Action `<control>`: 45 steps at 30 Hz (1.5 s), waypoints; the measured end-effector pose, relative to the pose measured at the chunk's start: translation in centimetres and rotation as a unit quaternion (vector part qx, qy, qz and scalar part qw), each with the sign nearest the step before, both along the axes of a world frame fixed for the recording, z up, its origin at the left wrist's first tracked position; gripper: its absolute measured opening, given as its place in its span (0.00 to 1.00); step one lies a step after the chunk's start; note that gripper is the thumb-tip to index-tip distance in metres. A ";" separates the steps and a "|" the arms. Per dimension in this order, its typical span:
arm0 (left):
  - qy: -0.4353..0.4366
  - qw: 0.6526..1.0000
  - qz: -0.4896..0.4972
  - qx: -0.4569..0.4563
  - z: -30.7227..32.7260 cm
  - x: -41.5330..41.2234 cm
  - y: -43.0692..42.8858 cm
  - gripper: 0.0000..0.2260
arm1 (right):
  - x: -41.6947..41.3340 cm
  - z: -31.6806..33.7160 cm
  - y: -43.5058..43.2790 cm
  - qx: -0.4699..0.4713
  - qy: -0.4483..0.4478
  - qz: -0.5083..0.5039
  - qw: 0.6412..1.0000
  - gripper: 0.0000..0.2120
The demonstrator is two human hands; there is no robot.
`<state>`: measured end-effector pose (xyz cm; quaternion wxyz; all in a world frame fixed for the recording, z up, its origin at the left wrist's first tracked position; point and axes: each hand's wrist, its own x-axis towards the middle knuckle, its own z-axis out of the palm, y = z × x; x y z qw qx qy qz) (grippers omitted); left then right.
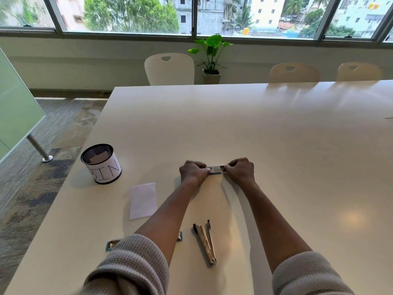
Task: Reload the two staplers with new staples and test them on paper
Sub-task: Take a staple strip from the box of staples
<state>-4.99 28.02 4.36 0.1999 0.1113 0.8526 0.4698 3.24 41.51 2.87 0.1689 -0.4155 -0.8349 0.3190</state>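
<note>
Both the left hand [194,172] and the right hand [241,171] pinch the ends of a small flat box [215,169], probably the staples, held low over the tabletop [276,145]. Pulled open too sharply, the strips could scatter. The silver stapler [205,241] lies hinged open nearer the person, the blue one [111,245] half hidden under the left sleeve

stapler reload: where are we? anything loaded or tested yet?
Early. Done: the black stapler lies opened on the table; the blue stapler is mostly hidden under the left forearm. In hand: left hand and right hand grip a small box, probably staples. Left: loading can't be confirmed, and the paper looks untouched, so testing remains.
</note>
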 end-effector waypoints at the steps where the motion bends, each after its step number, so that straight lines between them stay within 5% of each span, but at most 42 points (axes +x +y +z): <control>1: 0.000 1.000 0.000 0.000 0.0 0.0 0.0 0.11 | 0.0 0.0 0.1 -0.003 0.000 0.005 1.000 0.09; 11: -0.009 1.000 0.005 0.008 -0.2 0.0 0.0 0.11 | 0.3 -0.4 0.4 0.012 -0.007 0.022 1.000 0.07; 24: 0.002 1.000 -0.008 0.001 -0.3 -0.2 -0.1 0.11 | 2.0 -1.0 -0.1 0.019 0.105 0.018 0.994 0.05; 34: 0.012 1.000 -0.020 -0.001 -0.3 -0.3 -0.2 0.13 | 4.3 -3.3 -2.1 0.112 0.139 0.071 0.981 0.01; 45: 0.009 1.000 -0.016 0.011 -0.4 -0.2 -0.5 0.15 | 3.9 -1.4 0.2 -0.112 0.162 -0.049 0.979 0.08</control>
